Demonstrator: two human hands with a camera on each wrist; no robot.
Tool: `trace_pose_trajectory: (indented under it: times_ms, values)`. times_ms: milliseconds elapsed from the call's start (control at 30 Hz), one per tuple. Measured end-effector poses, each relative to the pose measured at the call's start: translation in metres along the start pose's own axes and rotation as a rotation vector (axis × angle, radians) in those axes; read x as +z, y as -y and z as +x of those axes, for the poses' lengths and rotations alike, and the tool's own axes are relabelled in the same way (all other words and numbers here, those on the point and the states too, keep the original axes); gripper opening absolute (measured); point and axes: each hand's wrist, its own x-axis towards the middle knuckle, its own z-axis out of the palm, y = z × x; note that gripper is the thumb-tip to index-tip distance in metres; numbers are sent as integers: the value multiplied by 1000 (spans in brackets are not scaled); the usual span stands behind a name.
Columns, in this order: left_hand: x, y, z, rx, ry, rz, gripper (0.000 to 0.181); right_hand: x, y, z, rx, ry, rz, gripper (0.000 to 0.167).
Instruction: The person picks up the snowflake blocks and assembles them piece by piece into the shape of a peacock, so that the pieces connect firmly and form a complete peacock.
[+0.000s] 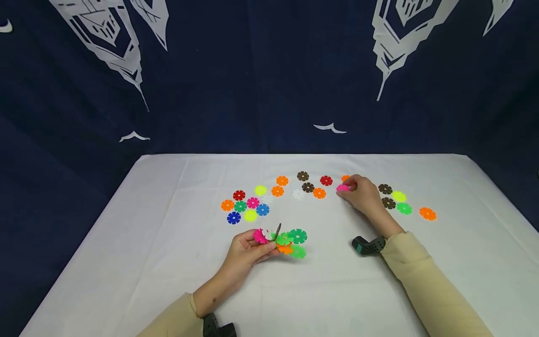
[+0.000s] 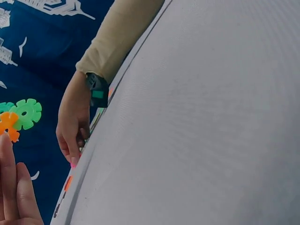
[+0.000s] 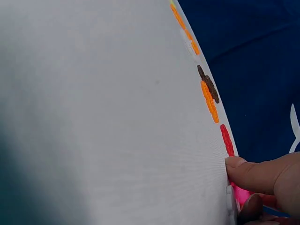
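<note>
Multicol. disc cluster (image 1: 284, 239), sep. pink disc (image 1: 342, 187)

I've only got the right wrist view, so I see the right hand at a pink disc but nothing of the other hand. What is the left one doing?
Observer: In the head view, the left hand holds a cluster of discs, with pink, green and orange among them.
Operator: Are there discs to the right of the right hand?
Observer: Yes, five: two brown discs, a yellow disc, a green disc and an orange disc.
Operator: I can't find any blue. Is there some?
Observer: Two, both in the group beyond the left hand: a dark blue disc and a lighter blue disc.
</note>
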Motion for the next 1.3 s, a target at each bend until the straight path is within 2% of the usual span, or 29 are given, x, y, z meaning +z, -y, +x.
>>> trace_pose_trajectory:
  times_ms: [133, 233, 300, 400, 500, 600, 733, 1000, 1300]
  values:
    - [1, 1, 0, -6, 31, 23, 13, 1, -4, -6, 6, -64, 62, 25]
    - [1, 2, 1, -7, 45, 37, 12, 0, 2, -16, -15, -66, 201, 17]
    - [1, 2, 1, -4, 53, 42, 12, -2, 14, -27, -34, -17, 343, 16]
    - [1, 2, 0, -5, 62, 51, 8, -3, 43, -50, -59, 100, 577, 20]
    - [0, 2, 0, 3, 72, 64, 6, -2, 72, -74, -109, 214, 710, 21]
    - [-1, 2, 0, 13, 79, 66, 6, 1, 90, -91, -159, 286, 742, 20]
    - [-2, 3, 0, 23, 88, 58, 4, 7, 94, -102, -179, 310, 761, 18]
    - [-2, 5, -1, 22, 58, 79, 13, 17, 88, -106, -202, 252, 807, 19]
    - [-2, 4, -1, 7, 53, 105, 7, 27, 89, -109, -261, 193, 750, 12]
